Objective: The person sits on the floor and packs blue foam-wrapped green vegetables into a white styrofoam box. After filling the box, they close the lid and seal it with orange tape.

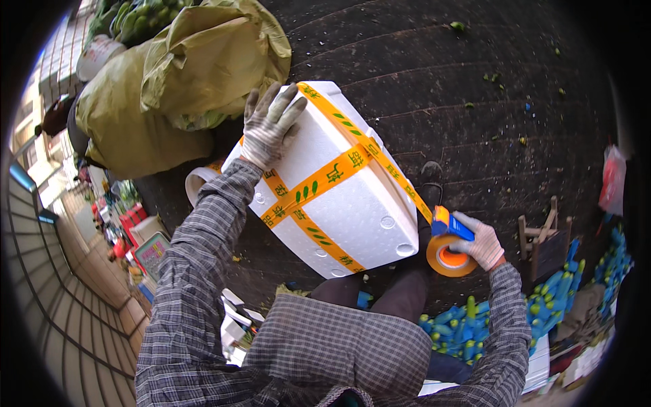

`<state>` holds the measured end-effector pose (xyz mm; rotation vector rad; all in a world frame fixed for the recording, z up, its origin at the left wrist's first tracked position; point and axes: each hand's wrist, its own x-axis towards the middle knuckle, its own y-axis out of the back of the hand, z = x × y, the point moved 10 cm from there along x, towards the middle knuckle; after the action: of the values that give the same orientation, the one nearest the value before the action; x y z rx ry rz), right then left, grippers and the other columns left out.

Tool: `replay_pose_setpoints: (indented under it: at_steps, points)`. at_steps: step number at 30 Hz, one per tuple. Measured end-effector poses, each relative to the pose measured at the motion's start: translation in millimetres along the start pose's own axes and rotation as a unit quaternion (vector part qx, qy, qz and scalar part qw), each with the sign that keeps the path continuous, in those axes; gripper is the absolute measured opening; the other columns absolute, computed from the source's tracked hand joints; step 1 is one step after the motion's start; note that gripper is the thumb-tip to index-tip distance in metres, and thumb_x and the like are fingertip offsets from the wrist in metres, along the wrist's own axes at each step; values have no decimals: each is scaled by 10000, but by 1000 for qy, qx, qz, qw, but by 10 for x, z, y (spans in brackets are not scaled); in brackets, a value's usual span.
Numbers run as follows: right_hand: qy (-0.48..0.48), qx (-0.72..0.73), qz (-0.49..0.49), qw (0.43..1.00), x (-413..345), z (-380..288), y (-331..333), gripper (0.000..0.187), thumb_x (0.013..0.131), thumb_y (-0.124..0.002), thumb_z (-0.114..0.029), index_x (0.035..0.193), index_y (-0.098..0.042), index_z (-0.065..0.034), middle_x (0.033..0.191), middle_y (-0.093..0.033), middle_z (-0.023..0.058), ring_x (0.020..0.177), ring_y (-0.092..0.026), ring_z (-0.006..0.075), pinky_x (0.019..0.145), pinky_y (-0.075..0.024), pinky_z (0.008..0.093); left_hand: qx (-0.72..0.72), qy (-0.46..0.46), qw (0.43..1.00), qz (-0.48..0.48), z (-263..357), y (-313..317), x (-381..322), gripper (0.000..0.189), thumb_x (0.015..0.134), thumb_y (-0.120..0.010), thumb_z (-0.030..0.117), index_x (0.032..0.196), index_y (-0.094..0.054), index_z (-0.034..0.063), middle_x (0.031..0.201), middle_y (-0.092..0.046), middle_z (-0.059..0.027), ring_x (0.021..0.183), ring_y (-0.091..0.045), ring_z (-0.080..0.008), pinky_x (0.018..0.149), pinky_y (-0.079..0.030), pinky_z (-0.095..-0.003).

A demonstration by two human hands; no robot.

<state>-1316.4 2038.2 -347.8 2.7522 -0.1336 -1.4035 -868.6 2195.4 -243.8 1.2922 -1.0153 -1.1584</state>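
A white polystyrene foam box (351, 203) stands tilted in front of me, crossed by bands of orange packing tape (325, 180) with green printing. My left hand (270, 127), in a soiled knit glove, lies spread on the box's upper left part. In my gloved right hand (480, 241) is a blue and orange tape dispenser (448, 224) with a roll of orange tape (450, 257). A taut strip of tape runs from the dispenser to the box's right edge and along it. The underside of the box is hidden.
Large yellow-green sacks (183, 86) stand at upper left, beside a white bucket (99, 57). A small wooden stool (543, 239) is at right, near a heap of green vegetables in blue wrapping (460, 325). Leaf scraps dot the dark floor (407, 40). A plastic bag (613, 180) hangs far right.
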Motion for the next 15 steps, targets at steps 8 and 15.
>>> replay_pose_setpoints:
  at_steps: [8,15]
  points:
    - [-18,63,88,994,-681,782,-804,866,753,-948,-353,1498,-641,-35,1350,-741,202,1184,-742,266,1080,-572,371,-137,-117,974,-138,736,-412,400,250,1018,-599,240,947,-771,72,960,-727,-119,994,-670,-358,955,-529,-492]
    - [-25,211,186,959,-661,1095,-1549,829,786,-945,-223,1535,-621,-74,1368,-744,136,1147,-712,153,1062,-563,335,-90,-58,991,-76,1020,-335,280,294,1045,-635,311,1003,-802,73,960,-734,-124,986,-674,-336,1002,-493,-484]
